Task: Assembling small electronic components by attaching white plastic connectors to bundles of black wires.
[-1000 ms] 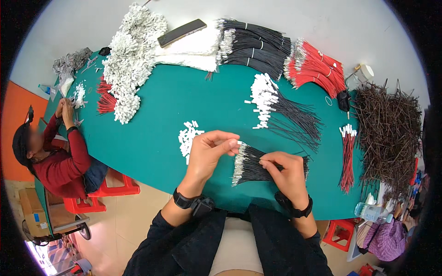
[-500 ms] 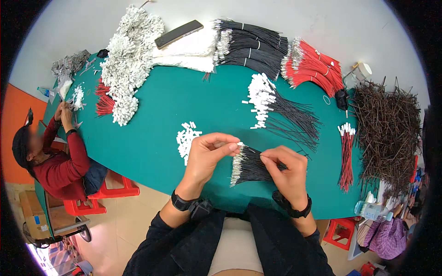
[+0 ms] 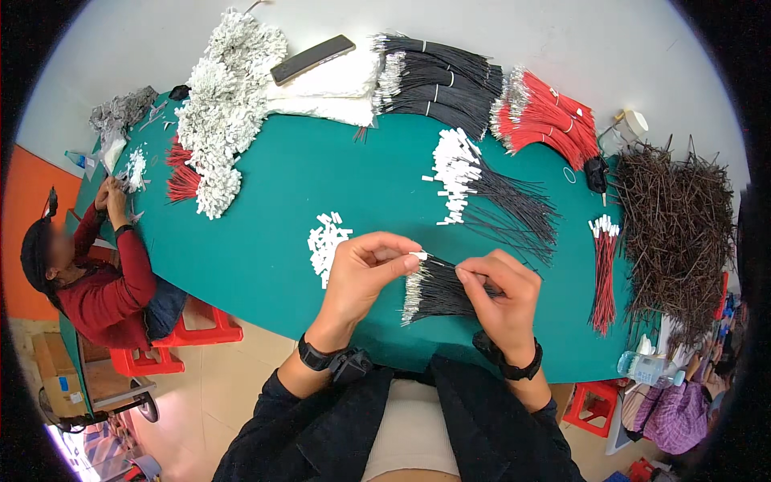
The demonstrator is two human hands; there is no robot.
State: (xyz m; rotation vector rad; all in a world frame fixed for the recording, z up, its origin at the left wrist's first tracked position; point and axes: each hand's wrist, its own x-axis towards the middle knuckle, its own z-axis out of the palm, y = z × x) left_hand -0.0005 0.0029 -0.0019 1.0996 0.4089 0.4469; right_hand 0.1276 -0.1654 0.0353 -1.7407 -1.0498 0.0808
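My left hand (image 3: 368, 271) pinches a small white sleeve at the tip of one thin black wire (image 3: 438, 262). My right hand (image 3: 502, 296) pinches that same wire further along and rests over a bundle of black wires (image 3: 434, 293) lying on the green table (image 3: 265, 241). A small heap of loose white sleeves (image 3: 324, 242) lies just left of my left hand. Beyond my hands lies a spread of black wires with white sleeves fitted (image 3: 482, 189).
Far side holds white wire piles (image 3: 229, 104), a dark phone (image 3: 312, 59), black bundles (image 3: 438, 80) and red bundles (image 3: 546, 116). A brown wire heap (image 3: 679, 225) and red-black wires (image 3: 602, 273) lie right. A seated person in red (image 3: 96, 265) works at the left end. Red stools stand below.
My left hand has drawn one wire out of the bundle and now holds its white-tipped end out between both hands. The person at the left end keeps working.
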